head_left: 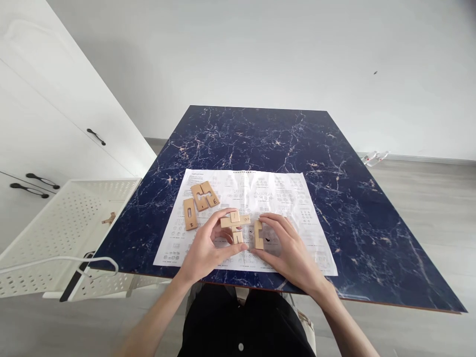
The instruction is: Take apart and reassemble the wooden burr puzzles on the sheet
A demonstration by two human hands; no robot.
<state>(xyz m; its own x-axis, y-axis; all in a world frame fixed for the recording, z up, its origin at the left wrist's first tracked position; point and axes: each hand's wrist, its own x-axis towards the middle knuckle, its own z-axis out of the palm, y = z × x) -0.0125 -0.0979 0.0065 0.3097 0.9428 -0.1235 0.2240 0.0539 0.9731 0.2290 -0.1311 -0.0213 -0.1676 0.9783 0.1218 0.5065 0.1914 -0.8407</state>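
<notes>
My left hand (209, 244) is closed around a small assembly of interlocked wooden puzzle pieces (235, 220), its thumb at the lower edge and fingers behind the top. Numbers are written on some of its faces. To the right, my right hand (289, 246) grips a notched, C-shaped wooden puzzle piece (258, 235) between thumb and fingertips. A small gap separates this piece from the assembly. Both are over a printed instruction sheet (282, 198). Left of my hands lie a slotted wooden piece (190, 214) marked 2 and two notched wooden pieces (205, 196) side by side.
The sheet lies near the front edge of a dark blue marbled table (260, 139). A white perforated cart (74, 218) stands at the left with a small wooden piece (109, 218) in it. A white cable (85, 260) loops near the table's left corner. White cabinets (63, 109) stand beyond.
</notes>
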